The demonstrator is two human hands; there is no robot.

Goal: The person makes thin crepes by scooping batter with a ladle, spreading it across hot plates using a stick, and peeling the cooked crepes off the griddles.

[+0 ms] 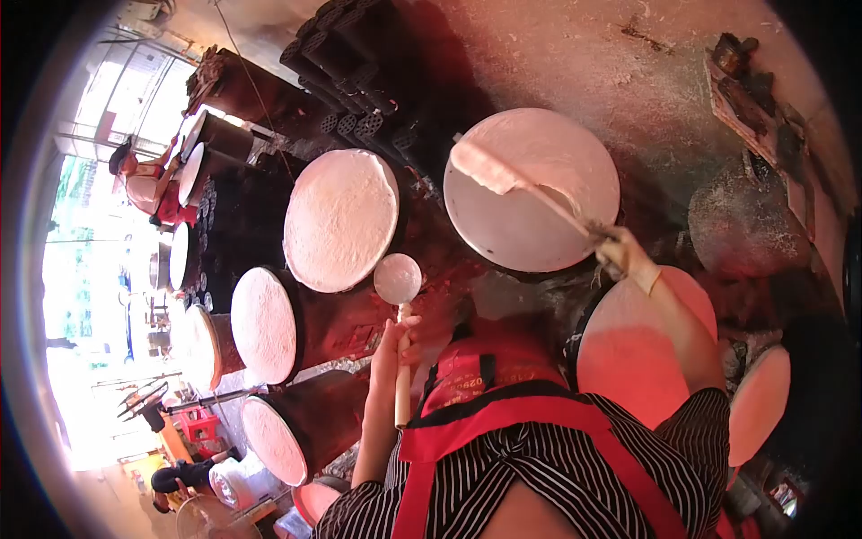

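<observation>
My right hand [627, 255] is wrapped round the handle end of a long wooden batter spreader [549, 202]. Its far end carries a thick pale layer of batter [485, 166] and lies across a round griddle [503, 235]. Batter covers the upper and right part of that griddle, while a greyish area shows at its lower left. Lower down, my left hand [391, 349] grips the pale handle of a ladle [398, 278]. The ladle's round bowl points away from me, close to the edge of a second round griddle [341, 220] covered with pale batter.
More batter-covered round griddles [263, 325] stand on drum-like stoves to the left, and another griddle [642, 346] is beside my right arm. Dark perforated coal briquettes [346, 63] are stacked behind. One person [148, 184] works at the far left; another person [184, 476] is at lower left.
</observation>
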